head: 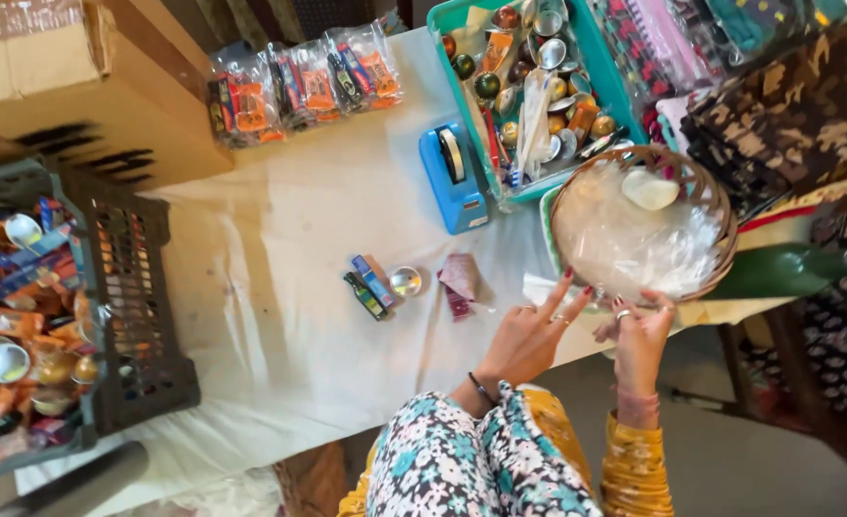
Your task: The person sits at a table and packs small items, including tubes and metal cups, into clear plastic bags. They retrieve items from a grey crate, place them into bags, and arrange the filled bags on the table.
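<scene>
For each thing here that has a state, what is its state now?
Wicker basket: upright, holds clear plastic bags.
Left hand: fingers spread, at the basket rim; grip unclear.
Right hand: fingers bent at the rim; grip unclear.
Teal tray: full of small items.
Dark crate: filled.
Tape dispenser: loaded.

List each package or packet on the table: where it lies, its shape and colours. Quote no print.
Clear packets: far edge, a row, orange and blue contents.
Cardboard box: far left, brown, taped.
Small packets: table centre, slim, blue, green and orange.
Maroon sachet: near the left hand, crumpled.
</scene>
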